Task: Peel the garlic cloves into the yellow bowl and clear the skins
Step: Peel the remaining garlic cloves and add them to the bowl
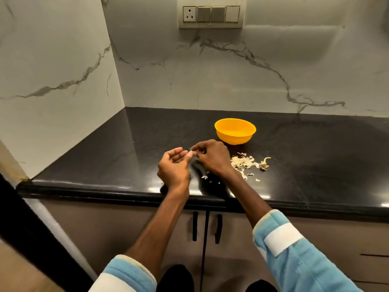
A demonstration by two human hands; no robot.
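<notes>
A small pale garlic clove is pinched between the thumb and fingertips of my left hand, palm turned up, above the black counter. My right hand meets it from the right, fingertips pinching at the clove's skin. The yellow bowl stands just behind my right hand; its inside looks bare from here. A heap of papery garlic skins with a dry stem piece lies on the counter to the right of my right hand.
A few loose skin flakes lie under my wrists near the black counter front edge. Marble walls close the back and left. A switch panel hangs on the back wall. Cabinet doors with black handles sit below.
</notes>
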